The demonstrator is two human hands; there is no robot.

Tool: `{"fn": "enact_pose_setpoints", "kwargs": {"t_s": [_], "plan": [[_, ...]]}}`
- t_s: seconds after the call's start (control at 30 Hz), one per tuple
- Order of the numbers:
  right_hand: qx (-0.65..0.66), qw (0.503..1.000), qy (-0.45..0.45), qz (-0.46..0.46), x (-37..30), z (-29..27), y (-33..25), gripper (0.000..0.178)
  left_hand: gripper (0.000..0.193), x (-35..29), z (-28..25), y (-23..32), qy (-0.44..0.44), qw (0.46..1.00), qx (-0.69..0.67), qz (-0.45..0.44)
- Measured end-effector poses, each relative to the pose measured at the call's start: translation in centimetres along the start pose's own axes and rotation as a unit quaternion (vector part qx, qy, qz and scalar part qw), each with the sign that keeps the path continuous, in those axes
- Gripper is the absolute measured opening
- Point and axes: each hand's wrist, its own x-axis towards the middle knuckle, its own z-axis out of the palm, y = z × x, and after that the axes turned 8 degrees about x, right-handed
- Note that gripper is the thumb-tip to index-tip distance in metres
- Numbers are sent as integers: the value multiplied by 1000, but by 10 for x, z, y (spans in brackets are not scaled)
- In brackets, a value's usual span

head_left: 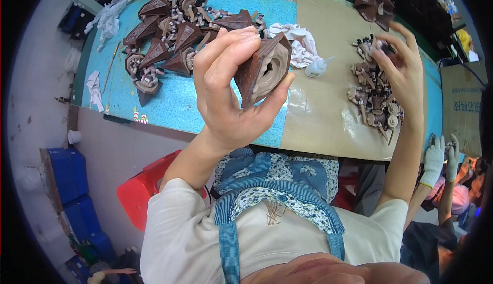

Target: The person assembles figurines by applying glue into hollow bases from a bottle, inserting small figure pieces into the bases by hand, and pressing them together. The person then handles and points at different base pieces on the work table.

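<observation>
My left hand (pixel 226 91) is closed around a dark brown, angular pointed piece (pixel 251 76), raised above the table. Its beige recessed face, with a small dark hole in the middle, is turned toward me. At the right, my right hand (pixel 408 73) pinches a small dark-and-pale figurine (pixel 386 48), partly hidden by the fingers. Beneath that hand lies a cluster of small painted figurines (pixel 377 96) on brown paper. A heap of similar brown pointed pieces (pixel 154 52), mixed with figurines, covers the blue mat at the far left.
Beyond my left hand lie a crumpled white cloth (pixel 300 42) and a small clear plastic bottle (pixel 318 67). A thin stick (pixel 111 65) rests at the left. More brown pieces (pixel 370 4) sit at the back right. A co-worker's gloved hand (pixel 434 163) and a cardboard box (pixel 462 101) are rightward.
</observation>
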Motion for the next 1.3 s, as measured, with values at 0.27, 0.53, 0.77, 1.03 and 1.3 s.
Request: {"fn": "enact_pose_setpoints", "kwargs": {"t_s": [0.27, 0.53, 0.77, 1.03, 1.3], "plan": [[7, 997, -2, 76, -71, -5, -17, 27, 78, 3, 20, -4, 156, 985, -70, 8], [338, 912, -72, 221, -99, 25, -38, 26, 85, 4, 23, -11, 198, 977, -73, -14], [492, 819, -85, 283, -103, 35, -44, 29, 90, 8, 22, -15, 235, 971, -45, -10], [572, 771, -78, 269, -106, 37, -44, 36, 94, 16, 27, -15, 277, 961, -24, 8], [633, 735, -8, 243, -110, 29, -35, 36, 92, 7, 43, 20, 176, 945, -239, -137]]}}
